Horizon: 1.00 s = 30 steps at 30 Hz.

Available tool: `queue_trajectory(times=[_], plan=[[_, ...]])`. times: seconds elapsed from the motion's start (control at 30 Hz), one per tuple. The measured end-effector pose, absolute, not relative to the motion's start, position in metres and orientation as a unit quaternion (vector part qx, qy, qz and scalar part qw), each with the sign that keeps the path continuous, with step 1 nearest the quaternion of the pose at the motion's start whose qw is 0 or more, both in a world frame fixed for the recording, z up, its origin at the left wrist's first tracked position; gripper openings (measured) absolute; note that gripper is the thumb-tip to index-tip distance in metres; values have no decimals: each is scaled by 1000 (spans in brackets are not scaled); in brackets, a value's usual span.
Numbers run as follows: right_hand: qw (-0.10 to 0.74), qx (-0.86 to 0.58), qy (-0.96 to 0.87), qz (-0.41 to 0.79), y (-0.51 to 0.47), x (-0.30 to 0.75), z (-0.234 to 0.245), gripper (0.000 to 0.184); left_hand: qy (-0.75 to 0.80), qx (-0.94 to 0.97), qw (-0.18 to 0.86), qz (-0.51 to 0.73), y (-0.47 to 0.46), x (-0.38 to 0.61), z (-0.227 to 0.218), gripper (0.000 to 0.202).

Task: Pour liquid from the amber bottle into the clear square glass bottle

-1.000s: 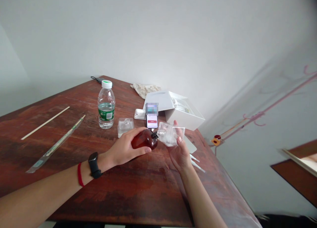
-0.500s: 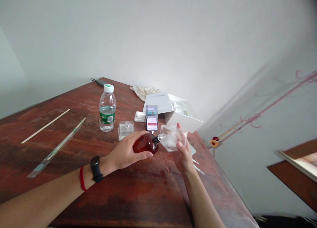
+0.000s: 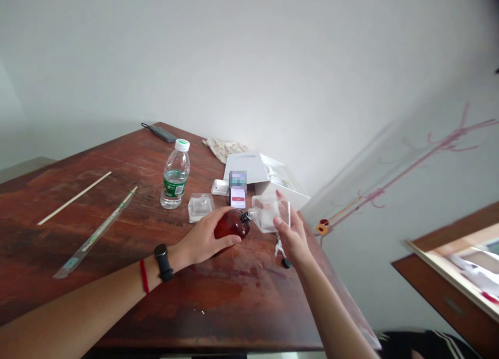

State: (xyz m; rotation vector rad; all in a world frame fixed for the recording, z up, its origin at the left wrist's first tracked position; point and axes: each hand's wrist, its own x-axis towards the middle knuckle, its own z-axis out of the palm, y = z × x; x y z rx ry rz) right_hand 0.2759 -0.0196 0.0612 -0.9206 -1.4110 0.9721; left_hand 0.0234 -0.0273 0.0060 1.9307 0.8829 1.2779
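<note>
My left hand (image 3: 205,238) is closed around a dark reddish-brown bottle (image 3: 231,229), tipped so its black-rimmed neck (image 3: 245,217) points right. My right hand (image 3: 295,238) grips a clear, square-bodied glass bottle (image 3: 268,216) lying on its side in the air, its neck facing left. The two necks meet mouth to mouth, or nearly so; I cannot tell whether liquid passes between them. On the table under my right hand lie a small black cap (image 3: 286,263) and a white item (image 3: 278,248) of unclear kind.
A water bottle (image 3: 174,179) stands left of a clear square piece (image 3: 200,208). Behind my hands are a lit phone (image 3: 238,196), a white case (image 3: 219,187) and an open white box (image 3: 288,184). A thin stick (image 3: 74,199) and a wrapped stick (image 3: 95,234) lie left.
The view has shifted a little. Both hands keep their hold, and the bottle necks stay together. The black cap now shows below my right hand, while the white sticks there no longer show.
</note>
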Motion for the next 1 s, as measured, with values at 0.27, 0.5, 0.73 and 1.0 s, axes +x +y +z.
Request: queue_trajectory(times=[0.27, 0.5, 0.73, 1.0], plan=[[512, -424, -662, 345, -28, 261, 101, 70, 304, 732, 363, 491, -24, 23, 5, 64], [507, -424, -678, 322, -29, 255, 117, 64, 287, 730, 374, 495, -22, 23, 3, 63], [485, -425, -697, 313, -30, 258, 125, 65, 281, 731, 377, 494, -22, 24, 1, 65], [454, -430, -720, 300, -32, 258, 132, 65, 274, 735, 382, 489, -22, 24, 0, 65]])
